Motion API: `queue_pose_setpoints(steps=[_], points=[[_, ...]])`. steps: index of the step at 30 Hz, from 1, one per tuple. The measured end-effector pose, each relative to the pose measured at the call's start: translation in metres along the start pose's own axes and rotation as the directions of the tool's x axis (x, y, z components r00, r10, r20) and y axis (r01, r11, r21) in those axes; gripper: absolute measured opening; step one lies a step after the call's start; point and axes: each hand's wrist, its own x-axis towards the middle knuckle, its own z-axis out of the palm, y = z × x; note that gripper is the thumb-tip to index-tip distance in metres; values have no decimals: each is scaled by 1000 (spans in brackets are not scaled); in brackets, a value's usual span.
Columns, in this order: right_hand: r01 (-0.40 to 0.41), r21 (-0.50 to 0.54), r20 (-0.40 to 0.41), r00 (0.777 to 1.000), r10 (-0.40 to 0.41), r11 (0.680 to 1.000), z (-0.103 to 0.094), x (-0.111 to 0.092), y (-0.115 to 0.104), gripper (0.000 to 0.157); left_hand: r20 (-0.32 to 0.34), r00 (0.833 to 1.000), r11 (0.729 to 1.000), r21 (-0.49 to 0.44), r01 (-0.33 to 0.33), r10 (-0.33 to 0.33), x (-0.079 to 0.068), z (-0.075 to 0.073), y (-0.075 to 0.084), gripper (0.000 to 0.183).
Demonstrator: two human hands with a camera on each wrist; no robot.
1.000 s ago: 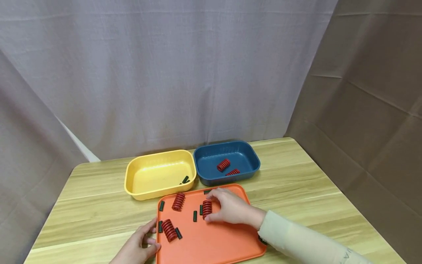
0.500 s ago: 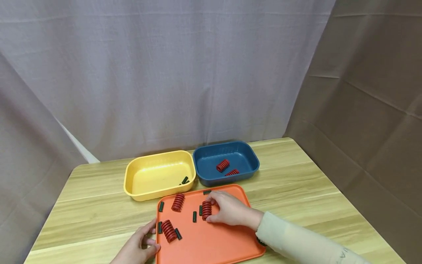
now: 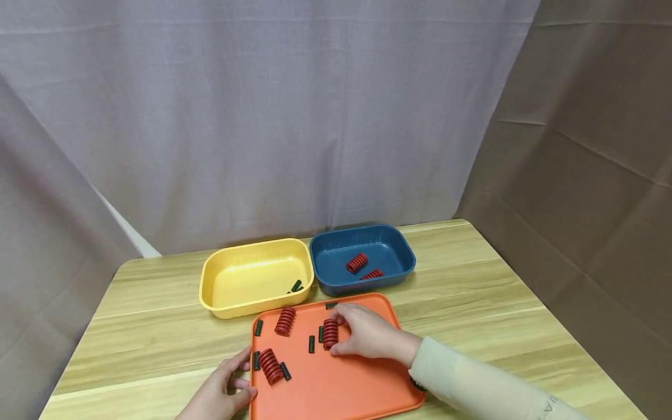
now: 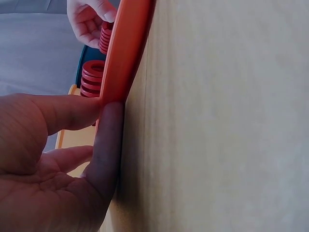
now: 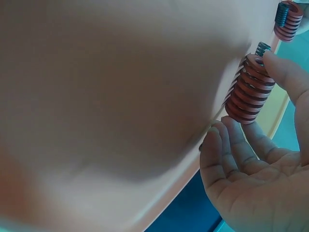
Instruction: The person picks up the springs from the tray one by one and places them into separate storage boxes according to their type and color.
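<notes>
My right hand [image 3: 370, 333] holds a thick red coil spring [image 3: 330, 334] lengthwise, thumb at its near end and fingertips at the far end. That spring lies over the orange tray [image 3: 346, 394], beside a small dark green spring [image 3: 321, 334]. On the tray's left edge, my left hand [image 3: 217, 391] pinches the rim between thumb and a finger, plain in the left wrist view. Two more red springs, one farther back [image 3: 285, 321] and one nearer [image 3: 270, 367], lie in the tray's left part. Several small dark green springs are scattered around them.
Behind the tray stands a yellow bin [image 3: 226, 310] with a few small dark springs in its right corner. Against its right side is a blue bin [image 3: 404, 269] holding two red springs. Wooden tabletop [image 3: 499, 326] surrounds the tray; grey curtain [image 3: 262, 116] hangs behind.
The right thumb has shifted slightly at the near end of the red spring. The left hand, tray and other springs stay in place.
</notes>
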Motion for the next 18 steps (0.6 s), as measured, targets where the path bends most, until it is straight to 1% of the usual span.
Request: queue_pose_setpoints(steps=[5, 13, 18], points=[[-1, -9, 12, 1000, 1, 1000, 0, 1, -2, 52, -2, 1000, 1000, 16, -5, 5, 0, 0, 1, 84], [-11, -21, 5, 1000, 12, 1000, 1, 1, -4, 48, -1, 1000, 1000, 15, -4, 4, -1, -1, 3, 84], [-2, -18, -3, 1000, 2, 1000, 0, 0, -5, 47, 3, 1000, 1000, 10, -5, 5, -1, 0, 3, 84]])
